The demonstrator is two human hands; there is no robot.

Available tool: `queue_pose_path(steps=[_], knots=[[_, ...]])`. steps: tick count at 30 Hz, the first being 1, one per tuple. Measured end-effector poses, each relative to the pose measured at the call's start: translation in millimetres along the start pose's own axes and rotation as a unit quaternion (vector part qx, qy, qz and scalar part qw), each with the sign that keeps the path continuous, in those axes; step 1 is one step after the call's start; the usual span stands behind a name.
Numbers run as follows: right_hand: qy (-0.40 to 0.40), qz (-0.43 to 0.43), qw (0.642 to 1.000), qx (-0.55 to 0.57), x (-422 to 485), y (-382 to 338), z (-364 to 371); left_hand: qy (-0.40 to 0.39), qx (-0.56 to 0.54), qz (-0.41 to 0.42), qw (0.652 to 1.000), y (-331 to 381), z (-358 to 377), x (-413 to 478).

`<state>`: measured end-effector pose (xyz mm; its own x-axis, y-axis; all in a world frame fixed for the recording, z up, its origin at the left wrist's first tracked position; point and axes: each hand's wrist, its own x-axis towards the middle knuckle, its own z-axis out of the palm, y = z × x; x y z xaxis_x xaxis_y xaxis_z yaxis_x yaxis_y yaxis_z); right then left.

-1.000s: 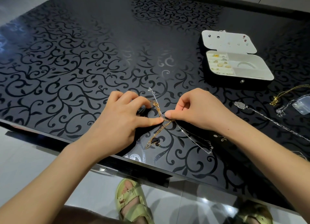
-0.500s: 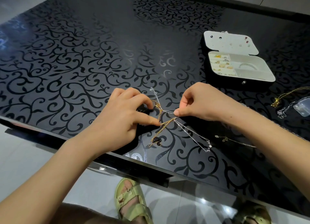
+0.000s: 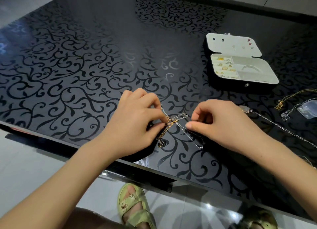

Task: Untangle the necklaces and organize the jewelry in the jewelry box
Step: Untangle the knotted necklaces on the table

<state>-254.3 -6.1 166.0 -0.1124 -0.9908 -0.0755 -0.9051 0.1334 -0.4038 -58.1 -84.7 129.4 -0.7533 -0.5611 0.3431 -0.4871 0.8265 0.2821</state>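
A gold necklace (image 3: 164, 132) and a silver necklace (image 3: 188, 136) lie crossed in a tangle near the table's front edge. A dark pendant (image 3: 162, 144) hangs on the gold chain's near end. My left hand (image 3: 135, 124) pinches the knot between thumb and forefinger. My right hand (image 3: 223, 124) has its fingers curled, with the fingertips at the end of a small silver loop (image 3: 184, 116) drawn out to the right. The open jewelry box (image 3: 240, 85) stands at the back right, with rings in its left compartments and studs on its white lid (image 3: 233, 45).
More jewelry lies to the right of my right hand: a silver chain with a pale pendant (image 3: 274, 125), a gold necklace (image 3: 283, 103), and a small clear plastic bag (image 3: 307, 108). The glossy black patterned table (image 3: 85, 66) ends just below my wrists.
My right hand has moved right, away from the knot, drawing a silver loop out of the tangle. My left hand keeps its pinch on the knot. The hands are now farther apart.
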Motion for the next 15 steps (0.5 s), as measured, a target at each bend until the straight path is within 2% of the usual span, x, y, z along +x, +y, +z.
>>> queue_pose_path(steps=[5, 15], knots=[[-0.057, -0.022, 0.995, -0.078, -35.2, 0.4, 3.1, -0.002, 0.011, -0.010, 1.000, 2.8, 8.9, 3.5], [-0.094, -0.019, 0.993, -0.073, -55.4, -4.6, -0.3, -0.037, 0.005, -0.024, 0.999, 12.2, 4.9, -2.3]])
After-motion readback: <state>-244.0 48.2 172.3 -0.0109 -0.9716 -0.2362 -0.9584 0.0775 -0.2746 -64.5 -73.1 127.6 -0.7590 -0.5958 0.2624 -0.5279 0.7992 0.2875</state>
